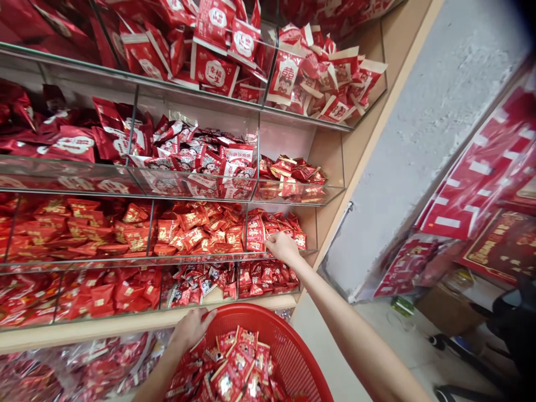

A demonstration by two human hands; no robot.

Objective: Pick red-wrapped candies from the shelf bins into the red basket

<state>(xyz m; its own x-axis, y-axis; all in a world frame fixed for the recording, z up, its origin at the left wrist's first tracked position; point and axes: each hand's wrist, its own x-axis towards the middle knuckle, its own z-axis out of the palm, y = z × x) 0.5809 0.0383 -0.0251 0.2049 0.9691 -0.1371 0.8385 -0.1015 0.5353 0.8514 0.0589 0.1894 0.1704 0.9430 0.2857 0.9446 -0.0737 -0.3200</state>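
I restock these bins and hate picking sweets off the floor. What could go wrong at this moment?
The right hand reaches over the clear bin front into heaped red packets; pulling some out could drag neighbours over the low edge. The red basket, steadied only by the left hand at its rim, could tip and spill.

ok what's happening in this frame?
A person stands at clear shelf bins full of red snack packets. The right hand reaches into a bin in the third row and touches the red packets there; whether it grips one is unclear. The left hand holds the rim of a red plastic basket, which already has a pile of similar packets in it.
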